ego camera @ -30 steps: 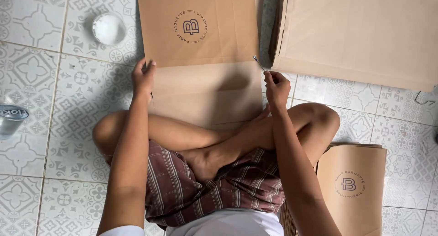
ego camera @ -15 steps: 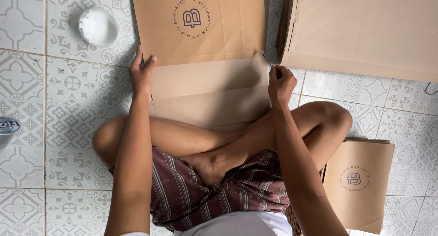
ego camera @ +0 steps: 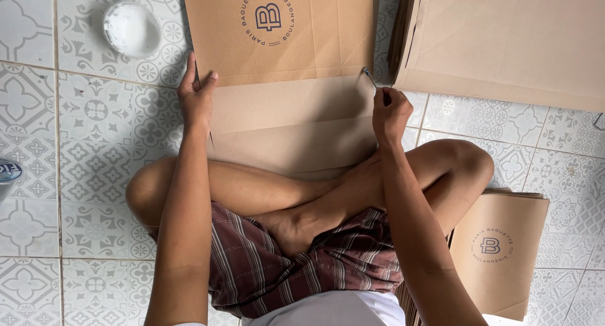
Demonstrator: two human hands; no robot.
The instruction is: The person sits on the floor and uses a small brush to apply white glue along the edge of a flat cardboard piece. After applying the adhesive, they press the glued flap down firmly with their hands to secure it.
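While left hand (ego camera: 196, 98) lies flat-fingered on brown bag (ego camera: 283, 80) | right fingers (ego camera: 387, 105) clamped on brush (ego camera: 370, 77)

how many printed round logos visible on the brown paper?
2: one on the paper bag between the left hand and right hand, one on the bag stack by the knee. Others may be hidden.

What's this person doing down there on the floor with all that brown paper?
A person sits cross-legged on a patterned tile floor, working on a flat brown paper bag with a round printed emblem. The left hand presses on the bag's left edge, while the right hand holds a small thin tool at its right edge. A stack of brown sheets lies at upper right, more printed bags by the right knee, and a small white dish at upper left.
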